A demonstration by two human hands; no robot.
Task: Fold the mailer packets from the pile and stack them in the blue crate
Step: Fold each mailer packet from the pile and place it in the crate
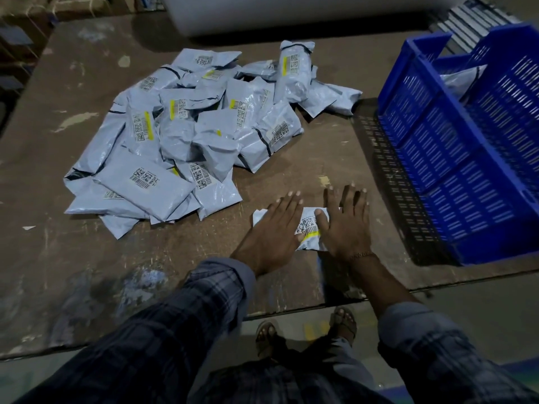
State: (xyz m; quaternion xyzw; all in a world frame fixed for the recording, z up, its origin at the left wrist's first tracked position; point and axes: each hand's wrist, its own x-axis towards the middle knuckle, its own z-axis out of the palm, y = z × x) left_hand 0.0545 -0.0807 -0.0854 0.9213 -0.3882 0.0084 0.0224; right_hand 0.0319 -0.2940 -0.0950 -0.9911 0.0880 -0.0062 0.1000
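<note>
Pressing a packet [309, 228] flat on the table [87, 258] with both palms, looks like creasing the fold so it stays put before it goes in the crate. The left hand [277, 228] has its fingers straight and spread over the packet's left half. The right hand [345, 223] is the same deal on the right half, thumb lying across the barcode label. Neither one is gripping, they're just flat and pushing down. Only the middle strip of the packet shows between them, so I can't tell how tidy the fold is.

The pile [189, 135] sits at about 11 o'clock from the hands, well apart, plenty still unfolded. The crate [466, 158] is at 2 o'clock, near the right hand, handy for a short drop. One packet [463, 80] already shows inside it.
</note>
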